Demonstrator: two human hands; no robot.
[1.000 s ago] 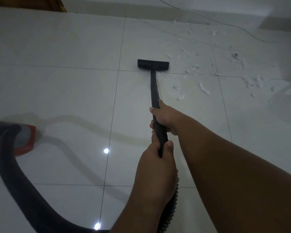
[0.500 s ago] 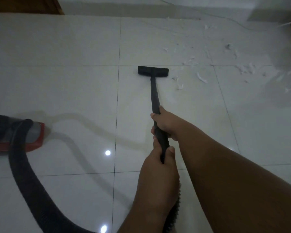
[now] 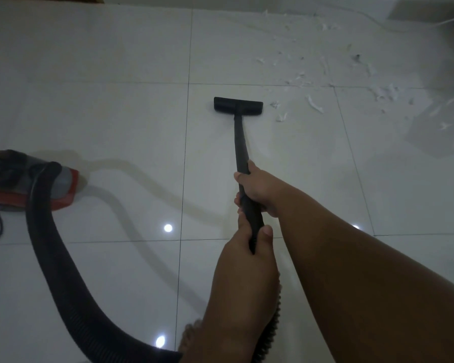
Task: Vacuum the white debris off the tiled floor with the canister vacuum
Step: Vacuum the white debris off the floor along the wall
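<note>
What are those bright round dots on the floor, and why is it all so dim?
Head view: the dots are glare, likely lamps mirrored in the glossy tiled floor; lighting is low; the vacuum hose throws a soft double shadow; the far white debris looks slightly blurred.

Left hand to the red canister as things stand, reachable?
Probably not directly. The left hand grips the wand, and the canister sits well off to the left on the floor. Only bare tile and the hose lie between, so nothing blocks it; it would need to let go first.
</note>
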